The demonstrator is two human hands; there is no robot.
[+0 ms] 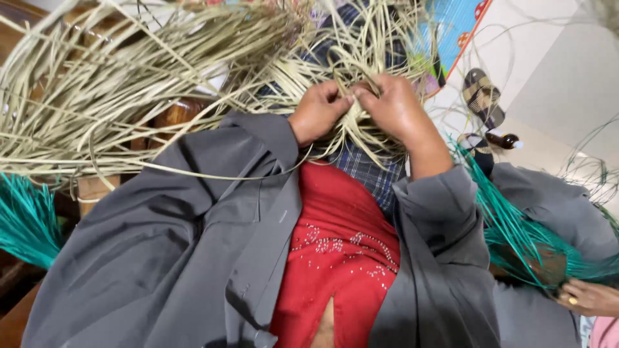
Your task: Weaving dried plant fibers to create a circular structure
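My left hand [317, 111] and my right hand [394, 108] meet at the top centre, fingertips pinched together on pale straw-coloured reed strips [351, 58]. The strips fan out upward and to the left in a big loose mass [116, 90]. Both hands rest over my lap, on blue checked cloth [367, 171]. Grey sleeves [193, 245] and a red beaded garment [342, 251] fill the lower part of the view.
Teal-dyed strips lie in bundles at the left edge [26, 222] and at the right [522, 232]. Another person's hand with a ring [590, 298] shows at the bottom right. A sandal [482, 96] and a small brown bottle [504, 139] lie on the pale floor.
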